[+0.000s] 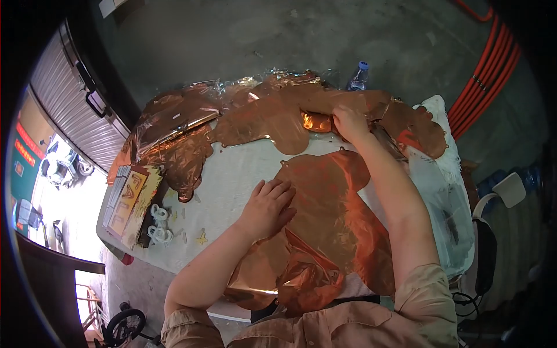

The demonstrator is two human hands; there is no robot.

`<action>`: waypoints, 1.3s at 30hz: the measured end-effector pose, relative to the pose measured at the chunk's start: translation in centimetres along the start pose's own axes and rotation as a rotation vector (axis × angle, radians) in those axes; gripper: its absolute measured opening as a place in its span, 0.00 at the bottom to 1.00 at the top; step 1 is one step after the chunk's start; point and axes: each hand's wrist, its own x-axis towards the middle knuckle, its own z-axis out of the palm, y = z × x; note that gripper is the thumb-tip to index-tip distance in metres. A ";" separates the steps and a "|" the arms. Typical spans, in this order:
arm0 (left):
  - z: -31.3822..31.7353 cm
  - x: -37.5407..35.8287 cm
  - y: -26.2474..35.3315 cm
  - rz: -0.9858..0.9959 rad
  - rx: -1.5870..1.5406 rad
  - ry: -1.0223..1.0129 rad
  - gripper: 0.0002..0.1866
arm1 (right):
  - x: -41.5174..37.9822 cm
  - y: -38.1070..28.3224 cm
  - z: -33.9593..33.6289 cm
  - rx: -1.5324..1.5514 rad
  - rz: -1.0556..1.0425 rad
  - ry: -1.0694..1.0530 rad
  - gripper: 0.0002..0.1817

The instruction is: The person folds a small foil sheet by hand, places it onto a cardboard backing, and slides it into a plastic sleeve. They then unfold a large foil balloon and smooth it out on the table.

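My left hand point(270, 206) rests on the near copper-coloured foil balloon point(316, 200), its fingers laid over the left edge. This uninflated balloon spreads across the table in front of my body, with creased folds at its lower part. Farther off, my right hand point(350, 123) has its fingers closed at the edge of another flat foil balloon point(261, 119); the fingertips are partly hidden. Beside those fingers the foil is lifted a little, showing a shiny fold point(316, 121).
More crumpled foil balloons point(177, 119) lie along the far and left edges of the white-covered table point(232, 174). At left are a printed box point(129, 203) and white rings point(158, 226). A bottle point(358, 78) stands behind, clear plastic bags point(447, 220) at right.
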 end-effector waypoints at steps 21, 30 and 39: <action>-0.2 0.0 0.2 -0.026 -0.006 -0.016 0.25 | 1.2 -2.8 -0.9 0.051 0.060 -0.091 0.27; 0.0 0.0 0.1 -0.031 -0.029 -0.007 0.25 | 2.1 -3.2 0.6 0.046 -0.152 0.125 0.16; -0.1 0.1 0.2 -0.059 -0.011 -0.041 0.25 | 2.5 -3.3 0.5 0.197 -0.063 0.091 0.07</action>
